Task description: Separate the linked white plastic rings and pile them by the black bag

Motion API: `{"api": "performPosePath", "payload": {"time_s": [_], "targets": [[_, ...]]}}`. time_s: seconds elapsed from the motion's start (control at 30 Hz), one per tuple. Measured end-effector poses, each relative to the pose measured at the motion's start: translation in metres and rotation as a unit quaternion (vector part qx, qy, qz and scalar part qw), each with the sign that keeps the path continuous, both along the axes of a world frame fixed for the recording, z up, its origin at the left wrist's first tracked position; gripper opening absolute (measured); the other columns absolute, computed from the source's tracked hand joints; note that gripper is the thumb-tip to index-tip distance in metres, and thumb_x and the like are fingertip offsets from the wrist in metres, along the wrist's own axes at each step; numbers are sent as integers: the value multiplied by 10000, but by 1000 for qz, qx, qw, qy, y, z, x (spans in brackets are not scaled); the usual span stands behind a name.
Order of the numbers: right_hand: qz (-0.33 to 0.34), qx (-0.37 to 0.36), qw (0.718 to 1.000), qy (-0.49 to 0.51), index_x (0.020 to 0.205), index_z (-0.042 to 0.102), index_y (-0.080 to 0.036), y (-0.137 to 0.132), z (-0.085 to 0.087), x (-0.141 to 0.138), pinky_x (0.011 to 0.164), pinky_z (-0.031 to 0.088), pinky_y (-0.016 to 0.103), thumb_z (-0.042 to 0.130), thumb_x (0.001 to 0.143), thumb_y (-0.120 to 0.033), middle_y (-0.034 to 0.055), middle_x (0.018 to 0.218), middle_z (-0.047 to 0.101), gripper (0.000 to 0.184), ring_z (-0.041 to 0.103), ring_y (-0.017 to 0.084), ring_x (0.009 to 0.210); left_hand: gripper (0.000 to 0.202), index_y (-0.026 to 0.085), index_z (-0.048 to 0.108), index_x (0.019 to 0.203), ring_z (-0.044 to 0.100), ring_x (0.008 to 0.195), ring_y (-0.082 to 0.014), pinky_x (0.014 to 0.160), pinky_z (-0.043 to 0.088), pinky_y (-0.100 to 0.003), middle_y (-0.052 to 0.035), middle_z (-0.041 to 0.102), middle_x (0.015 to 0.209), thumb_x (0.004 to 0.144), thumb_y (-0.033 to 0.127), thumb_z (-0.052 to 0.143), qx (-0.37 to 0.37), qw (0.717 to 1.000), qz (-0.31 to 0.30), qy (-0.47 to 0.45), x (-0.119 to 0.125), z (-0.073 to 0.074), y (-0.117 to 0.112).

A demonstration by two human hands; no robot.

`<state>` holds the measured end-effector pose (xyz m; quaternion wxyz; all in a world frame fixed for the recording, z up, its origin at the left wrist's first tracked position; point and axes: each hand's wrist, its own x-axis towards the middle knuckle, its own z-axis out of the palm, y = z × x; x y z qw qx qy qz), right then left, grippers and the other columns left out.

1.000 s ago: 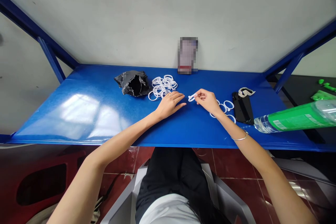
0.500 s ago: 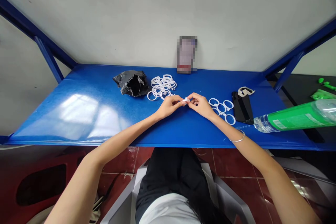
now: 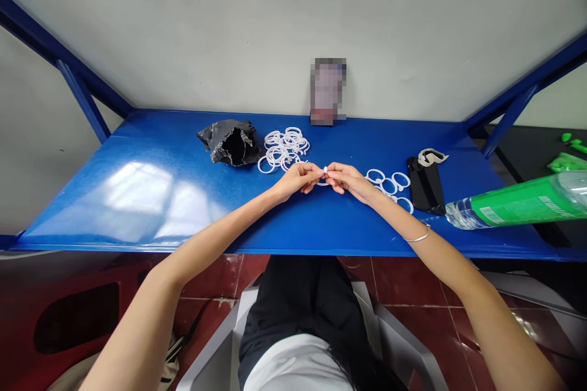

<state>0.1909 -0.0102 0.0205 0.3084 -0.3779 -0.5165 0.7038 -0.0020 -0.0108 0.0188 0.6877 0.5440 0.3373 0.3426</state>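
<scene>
Between my two hands is a white plastic ring [image 3: 323, 183], mostly covered by fingers, with a small white knob showing at its top. My left hand [image 3: 300, 179] pinches its left side and my right hand [image 3: 345, 178] pinches its right side, the fingertips almost meeting. Just behind my left hand lies a pile of white rings [image 3: 285, 145] with small clasps. Beside my right hand, several more white rings [image 3: 389, 186] lie spread flat, partly hidden by the forearm.
A torn black plastic bag [image 3: 232, 143] sits left of the pile on the blue table [image 3: 257, 226]. A blurred upright device [image 3: 327, 93] leans on the wall. At right lie a black phone [image 3: 426, 186], a white curved object [image 3: 431, 157] and a green-labelled bottle [image 3: 523, 203].
My fingers have shifted on the held ring, and its lower curve now shows beneath them. My view has tilted slightly. The other rings lie as before.
</scene>
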Motion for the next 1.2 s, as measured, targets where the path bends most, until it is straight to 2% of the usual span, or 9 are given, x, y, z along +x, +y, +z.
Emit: {"api": "performPosePath", "payload": {"time_s": [0.17,0.37,0.57,0.77,0.93,1.2], "targets": [[7,-25,1000,9,773,559,-153,1,2,-2,416,197,181,702,775,-486,-77,571,363,362,288,32,456,499,128,539,727,406,427,-42,430,247,-184,62,426,510,716,593,718,-8,999,-37,-6,1,1,2],[26,-20,999,-1,734,563,-152,0,3,-5,427,146,197,694,765,-515,-81,554,313,388,210,39,465,535,150,466,638,214,444,-29,438,148,-196,87,253,500,753,637,655,-28,997,-77,-1,3,2,5],[27,8,1000,9,609,449,-175,4,5,-8,438,125,228,673,756,-543,-74,548,330,455,189,36,446,600,174,356,559,193,454,-28,444,106,-213,74,235,526,717,653,680,-30,998,-52,-34,8,1,5],[18,31,999,13,576,371,-196,5,2,-13,444,139,238,668,750,-585,-76,536,287,520,188,51,454,628,182,305,539,192,448,-25,445,120,-208,76,213,516,735,653,671,-41,996,-46,-58,9,-5,8],[5,19,999,40,573,363,-197,6,-4,-14,447,122,239,729,693,-600,-82,530,267,557,162,54,459,640,175,300,541,207,447,-22,455,139,-205,74,253,504,707,643,704,-31,994,-56,-91,9,-11,11],[19,17,998,55,576,371,-194,9,-10,-12,461,136,242,724,717,-595,-76,526,275,552,162,61,468,631,172,312,536,218,460,-29,473,171,-220,71,268,505,680,610,743,-38,992,-54,-104,10,-11,10]]}}
